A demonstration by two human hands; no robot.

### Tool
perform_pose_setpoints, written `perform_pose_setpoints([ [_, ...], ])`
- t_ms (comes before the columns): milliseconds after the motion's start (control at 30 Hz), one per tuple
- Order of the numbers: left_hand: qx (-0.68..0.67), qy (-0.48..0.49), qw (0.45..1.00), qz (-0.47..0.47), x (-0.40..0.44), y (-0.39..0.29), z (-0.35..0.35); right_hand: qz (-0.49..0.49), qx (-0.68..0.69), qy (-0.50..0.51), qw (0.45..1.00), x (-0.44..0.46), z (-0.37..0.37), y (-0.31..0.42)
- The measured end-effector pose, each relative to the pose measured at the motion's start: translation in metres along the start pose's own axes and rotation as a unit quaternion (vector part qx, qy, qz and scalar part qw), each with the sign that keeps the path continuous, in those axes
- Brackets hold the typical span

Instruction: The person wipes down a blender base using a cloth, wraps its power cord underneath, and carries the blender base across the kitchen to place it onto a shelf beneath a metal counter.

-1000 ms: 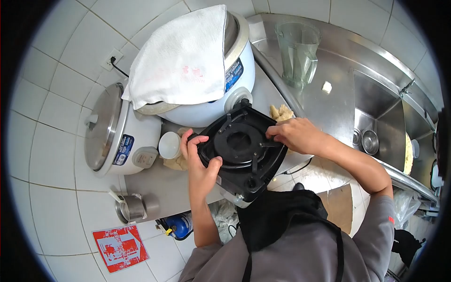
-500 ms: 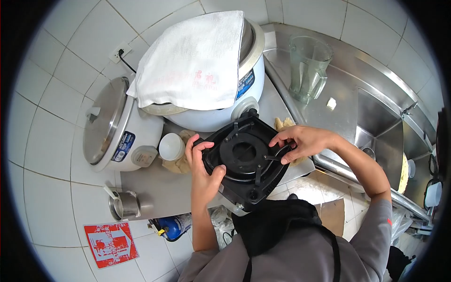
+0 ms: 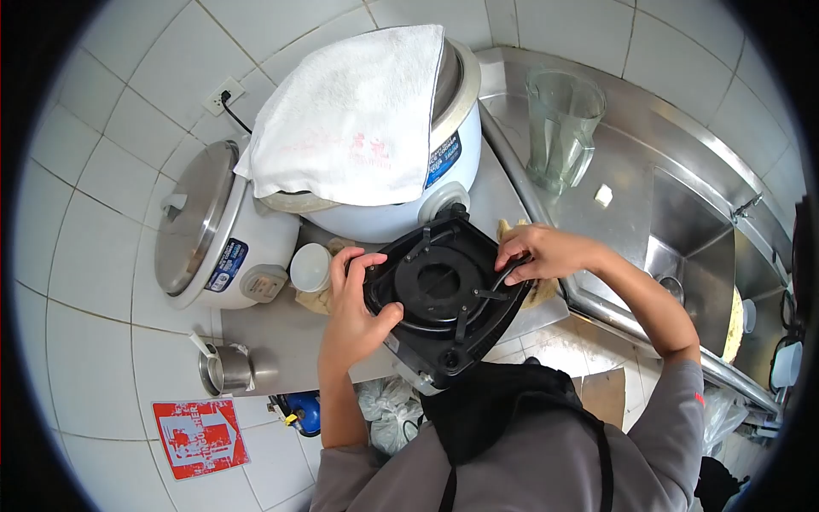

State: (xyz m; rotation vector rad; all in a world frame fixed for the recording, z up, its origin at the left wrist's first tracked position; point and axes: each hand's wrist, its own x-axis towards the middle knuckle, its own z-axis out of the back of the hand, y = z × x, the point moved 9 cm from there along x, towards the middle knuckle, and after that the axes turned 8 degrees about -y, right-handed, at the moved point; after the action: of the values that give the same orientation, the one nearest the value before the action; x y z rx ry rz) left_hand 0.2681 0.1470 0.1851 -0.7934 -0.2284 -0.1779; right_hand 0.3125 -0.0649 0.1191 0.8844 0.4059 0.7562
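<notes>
A black device like a blender base or burner (image 3: 439, 286), with a round ring and small metal prongs on its face, is tilted between my hands over the counter's front edge. My left hand (image 3: 354, 311) grips its left side, thumb on the face and fingers round the rim. At the right rim my right hand (image 3: 546, 256) pinches the edge between thumb and fingers. Behind it stands a large white rice cooker (image 3: 375, 222) with a white towel (image 3: 341, 119) over its lid. A white cup (image 3: 310, 267) sits just left of my left hand.
A smaller rice cooker (image 3: 226, 247) stands at the left, above a metal pot (image 3: 229, 370). At the right are a clear pitcher (image 3: 560, 132), a small white block (image 3: 603, 195) and a sink (image 3: 691, 230). Yellowish cloth (image 3: 539, 293) lies beside my right hand.
The view has shifted since the first frame. My right fingers have opened and closed again at the device's right rim. My left hand has slid slightly left along its edge.
</notes>
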Motion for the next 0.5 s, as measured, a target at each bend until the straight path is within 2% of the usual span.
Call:
perform_pose_setpoints([
  [100, 0.088, 0.023, 0.996, -0.006, 0.001, -0.005, -0.001, 0.096, 0.008, -0.12, 0.988, -0.022, 0.02, 0.005],
  [133, 0.127, 0.028, 0.991, -0.018, 0.002, -0.007, -0.002, 0.137, -0.154, -0.156, 0.966, -0.034, 0.024, 0.004],
  [233, 0.161, 0.038, 0.986, -0.036, 0.003, -0.008, -0.003, -0.014, 0.077, -0.202, 0.976, -0.058, 0.018, -0.042],
  [267, 0.166, 0.039, 0.984, -0.047, 0.004, -0.01, -0.002, -0.009, 0.045, -0.237, 0.971, -0.067, 0.016, -0.044],
  [333, 0.176, 0.04, 0.981, -0.068, 0.009, -0.016, -0.002, -0.063, 0.107, -0.236, 0.964, -0.077, -0.001, -0.068],
  [400, 0.171, 0.014, 0.985, -0.018, 0.018, -0.014, -0.002, -0.083, 0.139, -0.272, 0.949, -0.088, -0.014, -0.102],
  [500, 0.223, -0.006, 0.975, 0.005, 0.032, -0.018, -0.007, -0.18, 0.297, -0.236, 0.908, -0.099, -0.009, -0.122],
])
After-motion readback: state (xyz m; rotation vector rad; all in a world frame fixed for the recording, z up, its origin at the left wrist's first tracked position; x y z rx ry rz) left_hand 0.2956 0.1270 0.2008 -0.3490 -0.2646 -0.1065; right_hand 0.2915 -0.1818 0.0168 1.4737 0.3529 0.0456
